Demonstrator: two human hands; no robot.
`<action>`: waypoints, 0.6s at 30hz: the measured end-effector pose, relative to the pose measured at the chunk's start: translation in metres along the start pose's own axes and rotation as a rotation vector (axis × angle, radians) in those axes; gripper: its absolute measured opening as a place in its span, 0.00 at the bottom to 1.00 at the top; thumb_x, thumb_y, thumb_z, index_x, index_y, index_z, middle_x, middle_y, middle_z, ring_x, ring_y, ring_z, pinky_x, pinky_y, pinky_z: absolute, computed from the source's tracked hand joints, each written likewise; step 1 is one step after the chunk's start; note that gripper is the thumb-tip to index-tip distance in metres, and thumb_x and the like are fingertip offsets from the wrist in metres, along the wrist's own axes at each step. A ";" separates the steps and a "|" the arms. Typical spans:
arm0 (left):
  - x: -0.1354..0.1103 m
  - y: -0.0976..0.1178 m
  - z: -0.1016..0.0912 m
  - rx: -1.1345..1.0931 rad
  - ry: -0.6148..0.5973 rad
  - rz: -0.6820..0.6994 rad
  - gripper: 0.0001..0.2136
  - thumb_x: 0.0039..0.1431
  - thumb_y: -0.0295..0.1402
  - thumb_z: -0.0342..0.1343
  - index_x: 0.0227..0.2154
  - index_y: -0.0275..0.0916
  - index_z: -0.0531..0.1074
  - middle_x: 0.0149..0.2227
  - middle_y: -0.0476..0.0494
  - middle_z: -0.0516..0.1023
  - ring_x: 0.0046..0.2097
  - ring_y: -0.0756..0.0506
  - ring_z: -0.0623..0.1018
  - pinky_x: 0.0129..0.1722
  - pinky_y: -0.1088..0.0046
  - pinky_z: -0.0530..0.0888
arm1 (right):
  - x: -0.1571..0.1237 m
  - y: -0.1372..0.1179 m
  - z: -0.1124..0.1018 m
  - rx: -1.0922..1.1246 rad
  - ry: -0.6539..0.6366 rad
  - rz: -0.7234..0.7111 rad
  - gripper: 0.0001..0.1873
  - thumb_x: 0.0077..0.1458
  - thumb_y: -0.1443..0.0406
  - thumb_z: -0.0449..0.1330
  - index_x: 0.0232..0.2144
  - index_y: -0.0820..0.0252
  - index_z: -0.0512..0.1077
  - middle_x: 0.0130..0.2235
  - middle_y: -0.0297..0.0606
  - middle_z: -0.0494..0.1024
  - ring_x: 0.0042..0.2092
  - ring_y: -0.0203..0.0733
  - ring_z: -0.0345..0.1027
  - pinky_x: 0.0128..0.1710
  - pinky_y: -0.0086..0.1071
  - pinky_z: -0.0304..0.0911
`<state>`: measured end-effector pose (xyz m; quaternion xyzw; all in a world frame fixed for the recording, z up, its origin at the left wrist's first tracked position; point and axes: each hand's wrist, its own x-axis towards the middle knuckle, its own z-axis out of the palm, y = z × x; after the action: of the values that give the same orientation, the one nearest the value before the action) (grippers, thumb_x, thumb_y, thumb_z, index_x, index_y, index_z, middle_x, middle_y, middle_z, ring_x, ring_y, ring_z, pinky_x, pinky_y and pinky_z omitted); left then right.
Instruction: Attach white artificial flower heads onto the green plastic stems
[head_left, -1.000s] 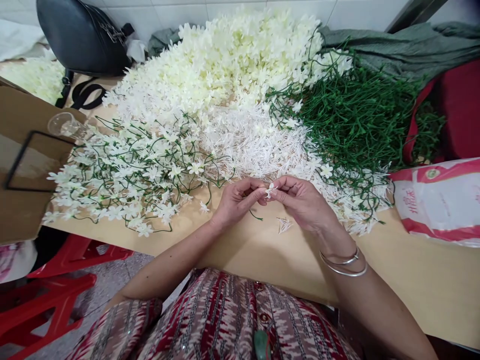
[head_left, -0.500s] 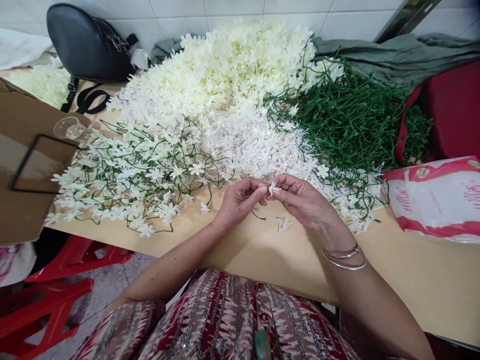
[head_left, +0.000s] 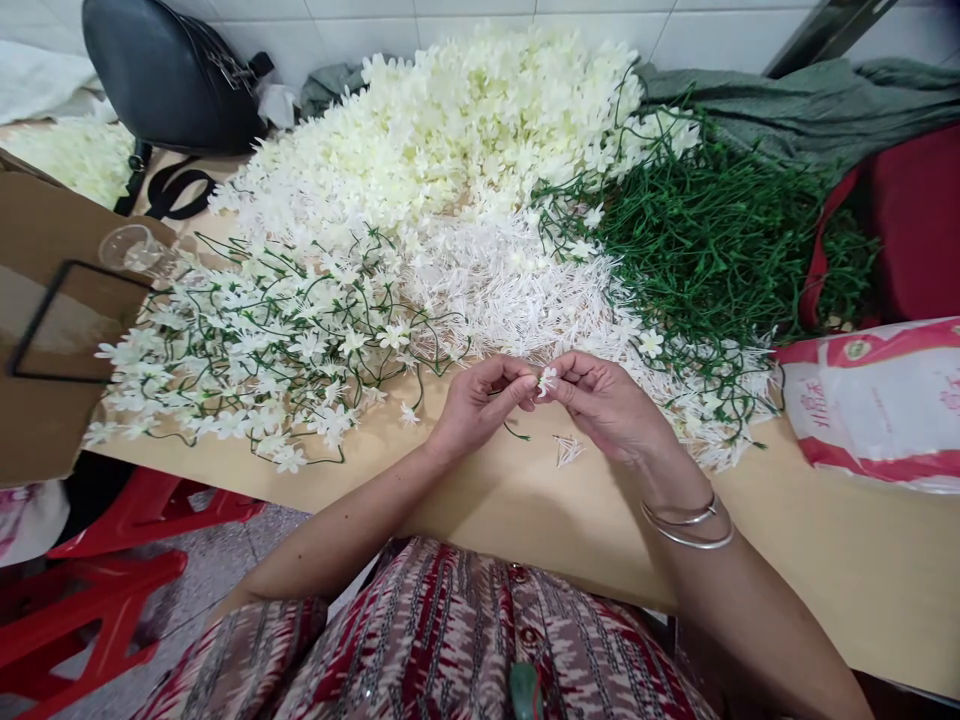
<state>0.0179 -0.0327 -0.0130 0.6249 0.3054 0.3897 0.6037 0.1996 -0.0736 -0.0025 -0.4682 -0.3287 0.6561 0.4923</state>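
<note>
Between my two hands, above the table's front part, is a small white artificial flower (head_left: 547,381). My left hand (head_left: 484,402) pinches at its base, where a green stem (head_left: 517,432) seems to hang below the fingers. My right hand (head_left: 606,405) has thumb and forefinger closed on the petals from the other side. Just below the hands, a few loose white stamens (head_left: 568,451) lie on the table (head_left: 495,500). Beyond the fingertips spreads a heap of white stamens (head_left: 510,290).
Stemmed white flowers (head_left: 277,340) cover the left, loose cream petals (head_left: 480,120) the back, green stems (head_left: 720,240) the right. A cardboard box (head_left: 52,350) and black bag (head_left: 169,80) stand left. A pink-white plastic packet (head_left: 877,400) lies right. Red stools (head_left: 90,610) stand on the floor.
The flower between my fingers has turned so its petals face me more, and the stamens that stuck out toward the right no longer show. Both hands stay in nearly the same place.
</note>
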 end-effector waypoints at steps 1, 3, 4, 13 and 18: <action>0.000 0.000 0.000 0.000 0.001 -0.004 0.16 0.68 0.47 0.63 0.36 0.37 0.76 0.30 0.47 0.82 0.30 0.52 0.81 0.34 0.77 0.79 | 0.000 0.000 0.000 -0.001 -0.003 0.001 0.20 0.43 0.49 0.80 0.28 0.53 0.78 0.30 0.31 0.81 0.35 0.40 0.75 0.45 0.39 0.74; 0.000 0.001 -0.001 -0.008 -0.004 -0.007 0.16 0.68 0.46 0.63 0.35 0.37 0.76 0.30 0.47 0.82 0.30 0.52 0.81 0.33 0.77 0.79 | 0.000 -0.001 0.001 0.000 -0.020 0.012 0.20 0.45 0.49 0.79 0.28 0.52 0.78 0.30 0.30 0.81 0.35 0.40 0.77 0.45 0.38 0.74; 0.000 0.001 -0.001 -0.014 -0.010 -0.008 0.16 0.69 0.46 0.63 0.35 0.37 0.76 0.31 0.47 0.82 0.30 0.52 0.81 0.33 0.77 0.79 | 0.000 -0.002 0.000 0.003 -0.030 0.020 0.19 0.45 0.49 0.79 0.28 0.52 0.78 0.29 0.30 0.82 0.35 0.39 0.77 0.45 0.38 0.74; 0.002 -0.001 -0.004 -0.034 -0.057 -0.033 0.17 0.67 0.49 0.64 0.35 0.38 0.76 0.30 0.47 0.82 0.30 0.52 0.81 0.34 0.77 0.79 | 0.003 -0.003 -0.001 -0.037 -0.041 0.040 0.23 0.42 0.48 0.80 0.27 0.53 0.75 0.28 0.29 0.81 0.33 0.39 0.76 0.44 0.39 0.74; 0.001 -0.004 -0.001 -0.009 -0.031 -0.029 0.17 0.68 0.49 0.63 0.36 0.38 0.75 0.31 0.47 0.81 0.29 0.52 0.79 0.32 0.77 0.76 | 0.001 -0.004 -0.001 -0.047 -0.013 -0.022 0.21 0.44 0.49 0.79 0.29 0.52 0.76 0.30 0.30 0.80 0.34 0.38 0.75 0.44 0.39 0.74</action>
<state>0.0181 -0.0310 -0.0167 0.6237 0.3032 0.3724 0.6168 0.2019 -0.0718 0.0004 -0.4717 -0.3522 0.6457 0.4863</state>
